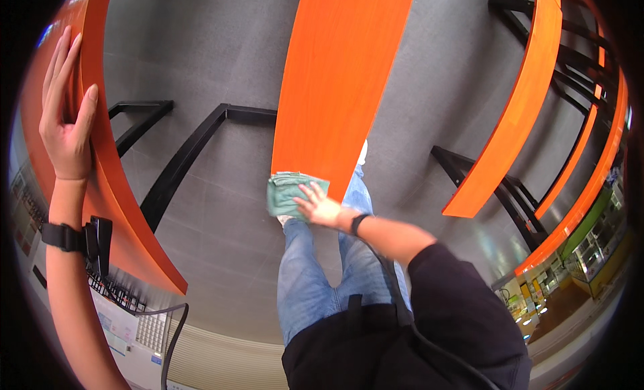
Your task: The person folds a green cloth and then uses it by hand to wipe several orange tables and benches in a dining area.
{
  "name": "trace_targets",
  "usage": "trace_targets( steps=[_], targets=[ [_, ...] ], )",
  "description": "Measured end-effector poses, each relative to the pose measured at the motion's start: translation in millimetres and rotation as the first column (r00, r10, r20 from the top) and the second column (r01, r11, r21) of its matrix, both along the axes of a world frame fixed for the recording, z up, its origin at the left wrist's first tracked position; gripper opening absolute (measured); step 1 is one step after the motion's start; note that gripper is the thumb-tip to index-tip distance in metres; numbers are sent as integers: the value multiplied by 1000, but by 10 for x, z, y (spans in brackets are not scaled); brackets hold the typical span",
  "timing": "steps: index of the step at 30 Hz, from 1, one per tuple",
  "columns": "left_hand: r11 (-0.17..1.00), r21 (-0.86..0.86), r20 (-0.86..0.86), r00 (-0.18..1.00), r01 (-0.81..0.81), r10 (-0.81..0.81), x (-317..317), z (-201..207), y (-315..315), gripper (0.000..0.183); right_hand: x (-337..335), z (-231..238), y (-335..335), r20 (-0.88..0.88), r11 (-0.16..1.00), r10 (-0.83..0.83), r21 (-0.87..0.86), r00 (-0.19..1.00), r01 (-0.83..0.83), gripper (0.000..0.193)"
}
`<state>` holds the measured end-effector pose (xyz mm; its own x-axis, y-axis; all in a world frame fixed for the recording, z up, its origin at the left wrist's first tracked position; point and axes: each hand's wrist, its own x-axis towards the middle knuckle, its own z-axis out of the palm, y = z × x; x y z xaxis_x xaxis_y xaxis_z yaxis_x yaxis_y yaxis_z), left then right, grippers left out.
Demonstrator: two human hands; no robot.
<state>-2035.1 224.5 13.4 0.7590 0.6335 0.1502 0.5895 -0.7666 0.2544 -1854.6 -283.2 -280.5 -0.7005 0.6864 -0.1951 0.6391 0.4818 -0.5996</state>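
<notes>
My right hand point(318, 205) lies on a folded green cloth point(284, 194) at the near end of a long orange bench point(342, 74), its fingers slightly spread over the fabric. The cloth covers the bench's near left corner and hangs past the end. On the left, my left hand point(68, 121) rests along the edge of an orange tabletop point(124, 232), with fingers stretched out and nothing held. A black strap with a small dark device point(100, 246) is on my left wrist.
Black metal legs point(184, 158) stand between the bench and the tabletop. Another orange bench point(513, 131) with black supports is at the right, beside more orange furniture point(583, 215). A dark cable point(173, 343) hangs at the lower left. The floor point(215, 47) is grey tile.
</notes>
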Motion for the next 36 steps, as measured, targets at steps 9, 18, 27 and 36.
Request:
trace_targets(
  steps=[9, 18, 27, 36],
  targets=[
    [999, 8, 58, 997, -47, 47, -86, -169, -89, 52, 3027, -132, 2413, 151, 877, 219, 402, 964, -263, 36],
    [993, 118, 142, 989, 17, -34, -183, 51, 131, 48, 1854, 102, 1631, 203, 688, -722, 318, 662, 652, 57],
    [988, 153, 205, 979, -15, -16, 232, 201, -91, 50, -36, 501, -398, 322, 445, -871, 193, 372, 874, 59],
    [986, 151, 184, 982, -66, 38, 50, 30, -1654, 38, -237, 819, -542, 486, 293, -779, -279, 398, 914, 24]
  ],
)
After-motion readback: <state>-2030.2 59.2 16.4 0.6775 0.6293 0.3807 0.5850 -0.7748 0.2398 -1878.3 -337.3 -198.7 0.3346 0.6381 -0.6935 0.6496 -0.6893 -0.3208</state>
